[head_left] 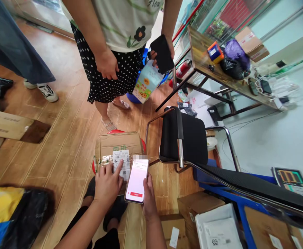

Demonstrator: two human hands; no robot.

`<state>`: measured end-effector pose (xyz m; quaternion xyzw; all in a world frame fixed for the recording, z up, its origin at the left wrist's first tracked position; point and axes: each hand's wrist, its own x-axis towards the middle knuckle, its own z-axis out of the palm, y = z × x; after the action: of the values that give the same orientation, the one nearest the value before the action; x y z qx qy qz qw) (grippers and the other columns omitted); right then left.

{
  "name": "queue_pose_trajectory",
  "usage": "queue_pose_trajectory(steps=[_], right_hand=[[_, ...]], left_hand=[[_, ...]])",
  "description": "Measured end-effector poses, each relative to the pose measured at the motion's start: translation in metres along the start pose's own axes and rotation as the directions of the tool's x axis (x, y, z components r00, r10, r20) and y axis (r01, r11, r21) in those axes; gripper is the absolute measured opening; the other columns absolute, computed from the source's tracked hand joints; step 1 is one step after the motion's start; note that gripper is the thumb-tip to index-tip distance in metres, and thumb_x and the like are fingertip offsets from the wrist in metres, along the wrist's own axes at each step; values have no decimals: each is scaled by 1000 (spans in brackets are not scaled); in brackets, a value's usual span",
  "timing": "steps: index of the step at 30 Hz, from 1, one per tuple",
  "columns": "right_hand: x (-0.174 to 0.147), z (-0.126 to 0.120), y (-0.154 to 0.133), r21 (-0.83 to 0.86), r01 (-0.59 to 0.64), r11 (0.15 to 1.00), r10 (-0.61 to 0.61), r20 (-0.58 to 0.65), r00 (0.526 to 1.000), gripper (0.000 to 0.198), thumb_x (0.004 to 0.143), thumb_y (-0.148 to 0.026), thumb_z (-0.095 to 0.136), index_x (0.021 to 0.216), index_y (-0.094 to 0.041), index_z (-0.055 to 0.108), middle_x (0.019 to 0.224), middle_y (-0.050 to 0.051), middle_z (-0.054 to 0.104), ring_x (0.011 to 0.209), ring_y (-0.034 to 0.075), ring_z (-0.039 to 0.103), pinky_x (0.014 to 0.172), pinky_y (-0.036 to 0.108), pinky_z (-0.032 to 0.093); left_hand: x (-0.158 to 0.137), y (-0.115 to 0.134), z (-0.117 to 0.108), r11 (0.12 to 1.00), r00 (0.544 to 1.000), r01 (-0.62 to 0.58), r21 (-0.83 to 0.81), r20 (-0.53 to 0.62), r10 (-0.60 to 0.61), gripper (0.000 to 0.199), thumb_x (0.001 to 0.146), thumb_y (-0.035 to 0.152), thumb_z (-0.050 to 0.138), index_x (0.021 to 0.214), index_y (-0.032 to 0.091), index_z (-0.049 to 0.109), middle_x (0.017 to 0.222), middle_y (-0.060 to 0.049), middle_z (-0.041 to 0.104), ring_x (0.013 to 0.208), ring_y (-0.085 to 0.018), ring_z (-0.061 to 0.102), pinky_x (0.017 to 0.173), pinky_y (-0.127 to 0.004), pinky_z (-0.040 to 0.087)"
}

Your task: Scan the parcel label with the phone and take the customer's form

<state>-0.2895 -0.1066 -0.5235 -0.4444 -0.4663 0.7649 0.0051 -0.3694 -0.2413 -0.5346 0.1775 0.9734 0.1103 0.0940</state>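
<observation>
My right hand (148, 195) grips a smartphone (136, 180) along its right edge, with the lit screen facing up and a red button near the bottom. Beside it, my left hand (107, 183) stretches its index finger onto a white shipping label (125, 164). The other fingers of that hand are partly bent, and nothing is held in it. The label is on a taped cardboard box (127, 140), which rests on a red stool (143, 145) mostly hidden beneath it.
Across the box stands a person (109, 72) holding a dark phone (162, 53) and a printed carton-like bag (146, 83). A black chair (184, 138) is to the right, near a wooden table (200, 55). Parcels (216, 224) fill the lower right; cartons (8, 124) lie left.
</observation>
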Motion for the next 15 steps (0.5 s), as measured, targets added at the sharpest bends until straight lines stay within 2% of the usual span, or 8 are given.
queue_pose_trajectory(steps=[5,8,15], right_hand=[[1,4,-1,30,46,998,-47,49,998,75,76,-57,60,136,-24,31,136,11,54,118,26,56,96,40,49],[2,6,-1,52,59,997,-61,23,998,72,75,-56,62,134,-24,34,136,11,55,116,26,58,96,41,49],[-1,3,-3,38,22,999,-25,66,998,75,76,-54,62,137,-24,30,140,11,50,121,25,54,103,42,45]], left_hand=[[0,0,-1,1000,1000,-9,17,-6,9,52,85,25,48,135,34,42,110,-12,51,97,-29,44,75,-41,42],[0,0,-1,999,1000,-13,31,-7,13,52,85,26,48,135,35,41,111,-12,50,97,-30,44,75,-41,42],[0,2,-3,998,1000,-28,56,7,28,56,83,25,50,137,38,37,110,-11,51,94,-30,43,73,-42,40]])
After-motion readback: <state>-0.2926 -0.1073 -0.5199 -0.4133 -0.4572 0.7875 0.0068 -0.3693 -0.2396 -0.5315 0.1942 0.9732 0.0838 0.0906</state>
